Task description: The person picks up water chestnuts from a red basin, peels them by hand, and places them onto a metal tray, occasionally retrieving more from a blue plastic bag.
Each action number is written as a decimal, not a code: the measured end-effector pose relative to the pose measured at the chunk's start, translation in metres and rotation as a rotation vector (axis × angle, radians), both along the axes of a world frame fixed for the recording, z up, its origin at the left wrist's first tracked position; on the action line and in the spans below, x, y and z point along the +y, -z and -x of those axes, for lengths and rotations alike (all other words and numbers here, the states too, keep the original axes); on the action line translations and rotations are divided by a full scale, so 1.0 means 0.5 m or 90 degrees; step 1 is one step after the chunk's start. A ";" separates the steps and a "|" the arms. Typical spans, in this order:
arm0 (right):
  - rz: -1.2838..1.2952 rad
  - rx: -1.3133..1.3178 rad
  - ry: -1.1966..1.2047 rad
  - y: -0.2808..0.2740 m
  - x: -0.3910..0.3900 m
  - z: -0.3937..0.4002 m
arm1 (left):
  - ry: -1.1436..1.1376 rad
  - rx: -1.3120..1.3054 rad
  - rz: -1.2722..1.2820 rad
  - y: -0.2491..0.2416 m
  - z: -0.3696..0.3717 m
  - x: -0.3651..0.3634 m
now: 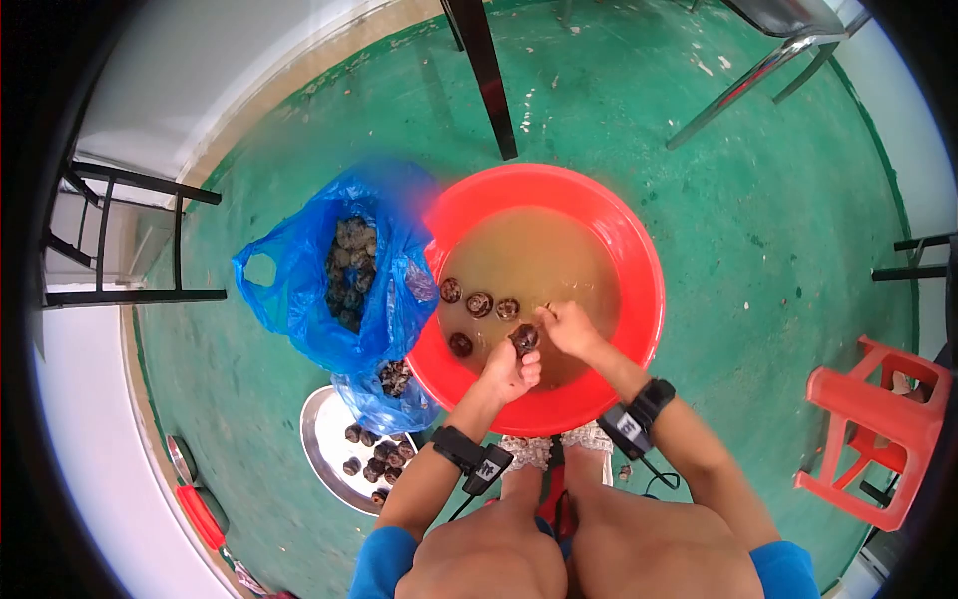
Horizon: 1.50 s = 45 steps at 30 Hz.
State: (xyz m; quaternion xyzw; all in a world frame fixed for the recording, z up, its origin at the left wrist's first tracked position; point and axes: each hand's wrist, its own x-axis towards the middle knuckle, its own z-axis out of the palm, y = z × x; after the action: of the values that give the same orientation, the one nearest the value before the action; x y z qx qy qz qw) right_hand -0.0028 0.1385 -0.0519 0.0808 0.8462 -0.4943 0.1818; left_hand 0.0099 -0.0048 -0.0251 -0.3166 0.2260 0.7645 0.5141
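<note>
A red basin [647, 275] of cloudy, yellowish water stands before me. Over its near side, my left hand [511, 372] is closed around a dark, glossy, snail-like shell [525, 338], held upward. My right hand [569, 328] is just right of it, fingers pinched together; what they hold, if anything, I cannot tell. Several similar dark round shells, such as this one [479, 303], lie in the water left of my hands. Against the basin's left side rests an open blue plastic bag [289, 309] with many greyish shells [351, 265] inside.
Below the blue bag sit a smaller bag [384, 414] and a round metal tray [321, 464] with several dark shells [384, 459]. A red plastic stool [883, 414] stands at right. Dark furniture legs [489, 80] rise beyond the basin, with a metal-legged chair [778, 60] at upper right.
</note>
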 end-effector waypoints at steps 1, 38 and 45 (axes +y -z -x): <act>-0.101 -0.007 -0.018 0.037 0.018 0.001 | -0.034 -0.029 0.115 0.013 -0.003 -0.003; 0.277 0.060 0.104 -0.122 -0.053 -0.035 | -0.135 0.434 0.420 -0.053 0.008 0.048; 0.541 -0.090 0.266 -0.125 -0.036 -0.018 | -0.159 0.613 0.469 -0.100 0.023 0.055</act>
State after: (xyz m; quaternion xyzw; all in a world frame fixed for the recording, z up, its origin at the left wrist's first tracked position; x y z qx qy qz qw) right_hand 0.0061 0.1203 0.0107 0.2008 0.5204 -0.8159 0.1523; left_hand -0.0019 0.0229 0.0247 -0.1170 0.6428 0.7477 0.1183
